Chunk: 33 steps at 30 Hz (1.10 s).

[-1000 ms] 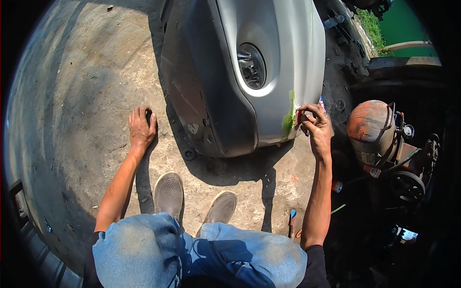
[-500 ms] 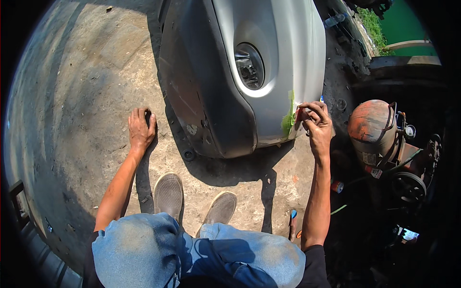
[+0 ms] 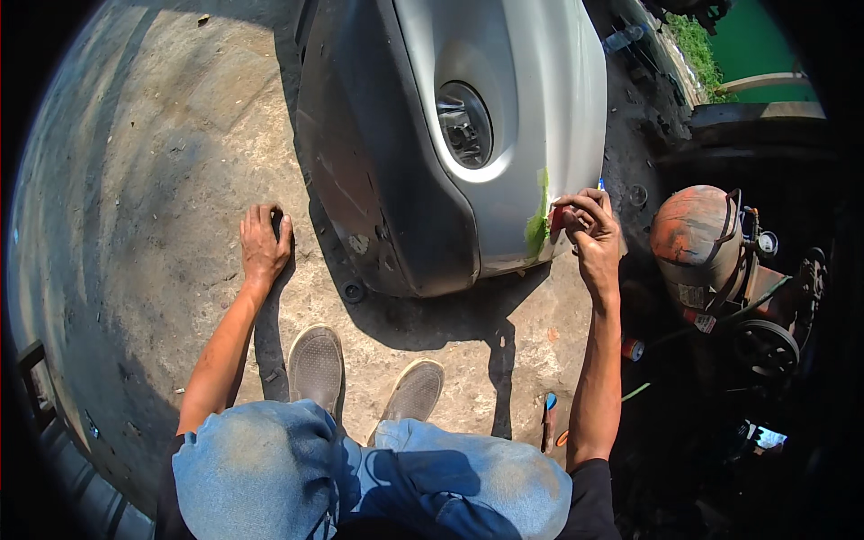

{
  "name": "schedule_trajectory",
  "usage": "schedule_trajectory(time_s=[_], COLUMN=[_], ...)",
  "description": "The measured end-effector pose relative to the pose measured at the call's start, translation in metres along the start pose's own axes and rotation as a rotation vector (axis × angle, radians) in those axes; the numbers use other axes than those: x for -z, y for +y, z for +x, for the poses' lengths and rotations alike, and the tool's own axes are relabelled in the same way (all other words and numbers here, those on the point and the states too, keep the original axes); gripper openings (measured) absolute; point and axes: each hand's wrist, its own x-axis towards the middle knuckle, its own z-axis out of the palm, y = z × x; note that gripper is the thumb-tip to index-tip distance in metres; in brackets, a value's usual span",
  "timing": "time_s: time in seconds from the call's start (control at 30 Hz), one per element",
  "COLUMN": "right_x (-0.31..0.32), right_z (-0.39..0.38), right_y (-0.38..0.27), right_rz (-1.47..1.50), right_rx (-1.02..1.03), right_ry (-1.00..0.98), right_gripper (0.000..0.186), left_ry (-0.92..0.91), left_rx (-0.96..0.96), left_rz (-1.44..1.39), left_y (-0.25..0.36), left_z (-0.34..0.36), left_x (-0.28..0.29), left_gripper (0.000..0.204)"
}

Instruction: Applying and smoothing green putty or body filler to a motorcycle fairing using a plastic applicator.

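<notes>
A silver and dark grey car bumper point(image 3: 504, 171) with a round fog light point(image 3: 465, 124) rests on the ground before me. Green putty-like material point(image 3: 538, 225) streaks its right-hand corner. There my right hand point(image 3: 591, 225) pinches a small flat red piece point(image 3: 557, 219) against the bumper's edge, beside the green streak. Fingers cover most of this piece, so its kind is unclear. My left hand point(image 3: 264, 245) is held low over the concrete, left of the bumper, fingers loosely bent and thumb apart, with nothing seen in it.
An orange and grey air compressor point(image 3: 697, 236) with a gauge and wheel stands at right. Near it lies a small can point(image 3: 633, 349). A blue-tipped tool point(image 3: 549, 418) lies by my right knee. A clear bottle point(image 3: 624, 39) lies beyond the bumper.
My right hand has shifted very slightly left with the red piece, which shows a little more. The bumper appears nudged slightly left. My left hand stays put.
</notes>
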Motion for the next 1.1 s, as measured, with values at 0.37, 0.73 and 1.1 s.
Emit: schedule_trajectory(time_s=[0.37, 0.73, 1.1], right_x=[-0.012, 0.004, -0.015], right_z=[0.001, -0.022, -0.025], right_y=[0.002, -0.006, 0.019], right_rz=[0.047, 0.115, 0.207], right_rx=[0.055, -0.009, -0.047], right_ry=[0.09, 0.267, 0.188], right_gripper=[0.019, 0.042, 0.042], left_ry=[-0.001, -0.042, -0.048], left_rx=[-0.012, 0.025, 0.023], left_rz=[-0.005, 0.003, 0.02], left_y=[-0.003, 0.002, -0.004], left_z=[-0.002, 0.001, -0.004], left_x=[0.0, 0.0, -0.005], left_gripper=[0.028, 0.028, 0.032])
